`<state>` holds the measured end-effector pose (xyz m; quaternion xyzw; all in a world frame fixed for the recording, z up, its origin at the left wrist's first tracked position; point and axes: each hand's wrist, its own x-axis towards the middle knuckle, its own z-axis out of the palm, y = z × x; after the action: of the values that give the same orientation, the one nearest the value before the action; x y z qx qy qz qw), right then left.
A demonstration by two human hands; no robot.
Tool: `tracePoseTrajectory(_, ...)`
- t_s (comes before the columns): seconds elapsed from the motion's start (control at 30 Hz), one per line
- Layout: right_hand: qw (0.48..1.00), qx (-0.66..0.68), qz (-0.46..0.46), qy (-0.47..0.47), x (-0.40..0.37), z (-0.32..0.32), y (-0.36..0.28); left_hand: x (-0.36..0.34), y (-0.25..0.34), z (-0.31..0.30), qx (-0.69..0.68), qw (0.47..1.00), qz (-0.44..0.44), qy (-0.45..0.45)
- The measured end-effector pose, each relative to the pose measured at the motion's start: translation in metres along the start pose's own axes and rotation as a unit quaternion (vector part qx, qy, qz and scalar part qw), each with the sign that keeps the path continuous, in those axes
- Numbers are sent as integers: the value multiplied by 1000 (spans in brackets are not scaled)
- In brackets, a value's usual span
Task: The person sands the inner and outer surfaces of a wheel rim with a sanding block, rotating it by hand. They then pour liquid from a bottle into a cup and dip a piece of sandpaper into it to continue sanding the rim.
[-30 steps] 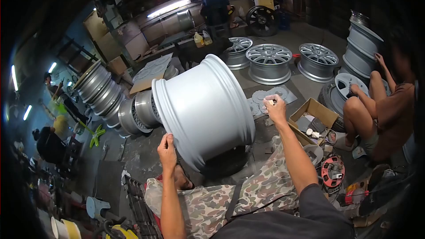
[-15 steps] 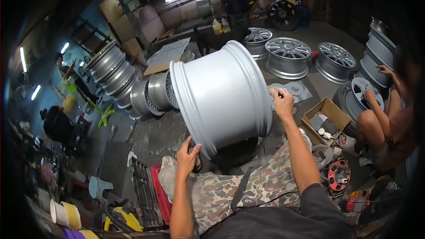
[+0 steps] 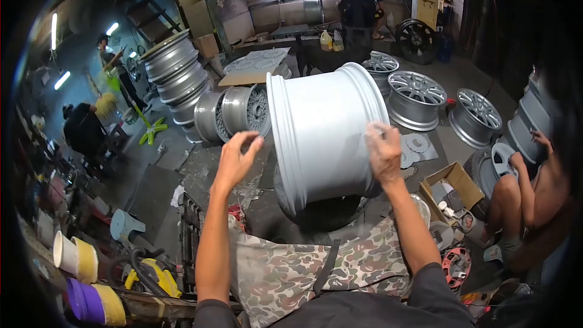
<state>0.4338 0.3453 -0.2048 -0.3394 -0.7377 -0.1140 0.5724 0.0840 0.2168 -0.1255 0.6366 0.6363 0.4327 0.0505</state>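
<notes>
A large silver-grey wheel rim (image 3: 328, 136) stands tilted on its side in front of me, over a dark round support (image 3: 322, 214). Raised at its left is my left hand (image 3: 237, 161), open, with thumb and fingers apart and a gap between it and the rim's left lip. My right hand (image 3: 385, 155) overlaps the rim's right lip, its fingers loosely bent, spread and a little blurred, with nothing seen in them. Camouflage-patterned cloth (image 3: 316, 267) covers my lap below the wheel rim.
Silver spoked wheels (image 3: 417, 98) stand behind on the right, a stack of rims (image 3: 176, 76) on the left. A cardboard box (image 3: 464, 185) lies right of me, near a seated person (image 3: 525, 200) handling another wheel. A yellow vacuum-like machine (image 3: 155, 276) sits at lower left.
My left hand has left the wheel rim's lower left edge and risen beside it. My right hand has shifted onto the near side of the right lip. The view has turned slightly left.
</notes>
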Motion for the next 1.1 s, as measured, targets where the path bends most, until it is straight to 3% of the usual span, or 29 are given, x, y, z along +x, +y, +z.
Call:
tracePoseTrajectory(0.03,994,-45,-47,-86,-6,2,-11,10,-3,2,-37,999,-3,13)
tracePoseTrajectory(0.1,980,-37,-144,-131,-23,13,-27,24,-22,16,-122,992,-34,15)
tracePoseTrajectory(0.17,967,-64,-204,-141,-23,20,-37,37,-43,32,-207,976,-58,21)
tracePoseTrajectory(0.23,949,-86,-264,-151,-5,31,-33,38,-68,51,-286,947,-142,17)
tracePoseTrajectory(0.3,962,-52,-227,-145,22,46,-30,29,-99,70,-291,942,-166,21)
tracePoseTrajectory(0.37,973,-47,-175,-142,64,69,-28,18,-121,83,-229,940,-252,-8)
tracePoseTrajectory(0.4,978,-50,-147,-139,87,88,-24,16,-114,81,-144,969,-201,8)
tracePoseTrajectory(0.43,984,-41,-110,-133,108,110,-21,15,-109,82,-147,967,-208,12)
tracePoseTrajectory(0.5,984,-35,-95,-144,143,147,-23,25,-101,82,-134,985,-107,6)
tracePoseTrajectory(0.57,965,43,43,-256,152,182,-29,31,-96,84,-165,980,-111,3)
tracePoseTrajectory(0.63,975,114,-6,-191,133,187,-60,37,-96,83,-42,996,-76,-17)
tracePoseTrajectory(0.7,988,101,6,-116,96,157,-87,37,-89,74,-43,997,-61,-20)
tracePoseTrajectory(0.77,992,76,-7,-99,26,124,-98,35,-87,63,-42,998,-48,-21)
tracePoseTrajectory(0.83,977,46,-97,-182,-31,75,-92,26,-92,55,-138,982,-112,-61)
tracePoseTrajectory(0.87,977,47,-98,-183,-28,71,-80,21,-102,59,-127,986,-94,-44)
tracePoseTrajectory(0.93,945,20,-248,-210,-20,61,-58,17,-112,57,-95,985,-122,-70)
tracePoseTrajectory(1.03,954,-7,-175,-244,67,99,-40,21,-117,64,-69,983,-144,-90)
tracePoseTrajectory(1.07,967,13,-141,-210,100,127,-21,20,-122,66,-73,983,-146,-88)
tracePoseTrajectory(1.1,960,28,7,-280,136,153,-1,20,-127,71,-68,983,-146,-91)
